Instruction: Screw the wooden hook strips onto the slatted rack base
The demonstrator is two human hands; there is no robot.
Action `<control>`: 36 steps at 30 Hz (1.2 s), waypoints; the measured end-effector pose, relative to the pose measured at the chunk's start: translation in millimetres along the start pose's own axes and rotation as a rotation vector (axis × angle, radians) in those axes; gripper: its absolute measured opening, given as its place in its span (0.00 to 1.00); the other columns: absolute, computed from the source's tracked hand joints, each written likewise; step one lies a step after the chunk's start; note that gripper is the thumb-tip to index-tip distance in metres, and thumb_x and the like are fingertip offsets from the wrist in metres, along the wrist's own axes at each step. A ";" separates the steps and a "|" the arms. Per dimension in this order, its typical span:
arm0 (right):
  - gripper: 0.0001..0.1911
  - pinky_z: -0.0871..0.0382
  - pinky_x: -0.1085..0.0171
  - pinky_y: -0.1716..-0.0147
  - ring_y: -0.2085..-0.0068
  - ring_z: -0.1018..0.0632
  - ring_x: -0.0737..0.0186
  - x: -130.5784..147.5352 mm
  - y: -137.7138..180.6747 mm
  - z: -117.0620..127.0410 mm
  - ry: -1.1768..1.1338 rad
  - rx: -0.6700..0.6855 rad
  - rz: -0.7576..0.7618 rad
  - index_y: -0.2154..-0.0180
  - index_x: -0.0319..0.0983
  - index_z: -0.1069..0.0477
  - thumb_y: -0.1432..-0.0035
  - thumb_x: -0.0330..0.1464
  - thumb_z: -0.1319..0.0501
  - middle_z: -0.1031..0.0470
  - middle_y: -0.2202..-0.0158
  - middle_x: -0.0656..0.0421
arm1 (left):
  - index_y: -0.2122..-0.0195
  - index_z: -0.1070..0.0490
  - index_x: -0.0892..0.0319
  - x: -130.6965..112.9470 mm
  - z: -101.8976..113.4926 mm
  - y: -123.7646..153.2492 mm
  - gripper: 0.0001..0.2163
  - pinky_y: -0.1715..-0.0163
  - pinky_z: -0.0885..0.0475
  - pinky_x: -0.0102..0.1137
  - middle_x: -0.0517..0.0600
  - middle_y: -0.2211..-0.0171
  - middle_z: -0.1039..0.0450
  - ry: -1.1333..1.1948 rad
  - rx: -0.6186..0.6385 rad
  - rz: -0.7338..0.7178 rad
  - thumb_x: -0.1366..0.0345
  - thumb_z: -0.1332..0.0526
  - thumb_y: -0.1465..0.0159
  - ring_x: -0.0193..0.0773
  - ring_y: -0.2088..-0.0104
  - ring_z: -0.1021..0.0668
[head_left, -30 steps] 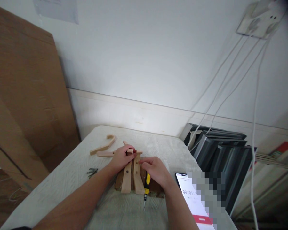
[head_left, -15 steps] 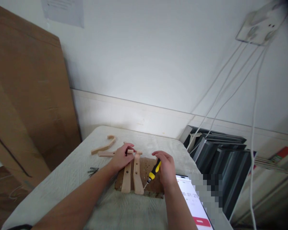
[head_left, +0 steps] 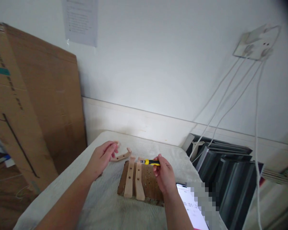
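Note:
My left hand [head_left: 102, 158] is at the back left of the table. Its fingers are closed on a curved wooden hook, of which only the pale tip shows; the hand covers the rest. Just right of it lies a second wooden hook [head_left: 122, 157] with dark holes. My right hand [head_left: 165, 174] grips a yellow and black screwdriver [head_left: 152, 162], held nearly level, its shaft pointing left. Below the screwdriver rests a brown wooden block [head_left: 152, 187] with small holes. Two more hooks, the left one [head_left: 129, 179] and the right one [head_left: 139, 183], lie side by side on it.
A phone [head_left: 192, 204] showing a timer lies right of my right forearm. Dark grey panels [head_left: 230, 179] lean beyond the table's right side. Cables [head_left: 220, 95] hang from a wall socket [head_left: 252, 46]. A large cardboard box [head_left: 55, 95] stands at the left.
My left hand has left the hooks on the block and moved left to a loose hook. My right hand has swung the screwdriver from slanting down to nearly level. The view has tilted up.

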State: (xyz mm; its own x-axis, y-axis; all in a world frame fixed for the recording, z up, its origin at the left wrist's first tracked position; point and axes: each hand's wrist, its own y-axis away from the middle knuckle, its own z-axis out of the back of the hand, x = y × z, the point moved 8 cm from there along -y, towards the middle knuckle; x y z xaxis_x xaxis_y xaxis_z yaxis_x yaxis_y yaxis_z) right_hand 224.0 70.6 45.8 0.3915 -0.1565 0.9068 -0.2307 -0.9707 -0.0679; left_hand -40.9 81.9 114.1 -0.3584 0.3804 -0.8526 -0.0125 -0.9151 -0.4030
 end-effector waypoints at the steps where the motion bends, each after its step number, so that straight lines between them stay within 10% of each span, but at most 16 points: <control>1: 0.17 0.45 0.72 0.86 0.84 0.35 0.71 2.0 1.4 -3.1 0.014 0.038 0.002 0.73 0.38 0.29 0.49 0.46 0.36 0.32 0.83 0.65 | 0.67 0.29 0.59 0.7 3.1 3.6 0.16 0.75 0.34 0.28 0.48 0.75 0.27 -0.117 0.072 0.018 0.54 0.49 0.35 0.35 0.76 0.27; 7: 0.15 0.30 0.65 0.76 0.76 0.26 0.64 35.1 33.6 -28.5 0.209 0.178 0.101 0.70 0.39 0.27 0.49 0.45 0.35 0.23 0.71 0.58 | 0.56 0.27 0.58 19.7 42.6 28.1 0.14 0.67 0.32 0.31 0.52 0.63 0.22 -0.529 0.192 0.086 0.60 0.45 0.40 0.40 0.68 0.23; 14: 0.09 0.29 0.62 0.64 0.63 0.23 0.58 33.8 129.0 -113.5 0.632 0.193 0.454 0.74 0.41 0.36 0.45 0.35 0.38 0.23 0.62 0.54 | 0.55 0.27 0.60 25.1 82.0 56.5 0.13 0.61 0.31 0.32 0.53 0.59 0.22 -0.632 0.099 0.148 0.65 0.47 0.37 0.40 0.64 0.22; 20: 0.12 0.29 0.58 0.58 0.59 0.23 0.56 -16.2 157.7 -139.6 0.714 0.084 0.572 0.60 0.38 0.32 0.36 0.37 0.49 0.24 0.61 0.51 | 0.57 0.27 0.61 52.6 56.0 78.3 0.13 0.57 0.32 0.34 0.57 0.58 0.25 -0.805 0.113 0.180 0.70 0.49 0.35 0.43 0.58 0.23; 27: 0.23 0.32 0.52 0.51 0.48 0.25 0.51 -8.8 165.7 -132.7 0.699 0.052 0.567 0.44 0.35 0.36 0.34 0.39 0.52 0.30 0.45 0.43 | 0.60 0.25 0.56 74.2 38.0 94.3 0.10 0.60 0.32 0.32 0.53 0.59 0.26 -0.744 0.192 0.119 0.60 0.42 0.37 0.43 0.59 0.24; 36: 0.21 0.33 0.53 0.53 0.53 0.24 0.52 4.4 164.9 -133.1 0.709 0.006 0.544 0.50 0.37 0.30 0.35 0.42 0.50 0.26 0.50 0.46 | 0.62 0.26 0.58 88.4 31.8 88.5 0.11 0.62 0.32 0.33 0.54 0.59 0.26 -0.739 0.222 0.141 0.63 0.48 0.34 0.43 0.60 0.23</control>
State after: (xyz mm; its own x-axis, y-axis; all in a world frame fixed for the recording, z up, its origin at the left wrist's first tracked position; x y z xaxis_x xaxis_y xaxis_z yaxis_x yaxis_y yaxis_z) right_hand 69.0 -65.8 94.0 -0.4139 -0.4476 0.7927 -0.2188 -0.7964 -0.5639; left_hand -103.4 30.4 13.6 -0.8979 0.1424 -0.4166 -0.0794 -0.9831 -0.1649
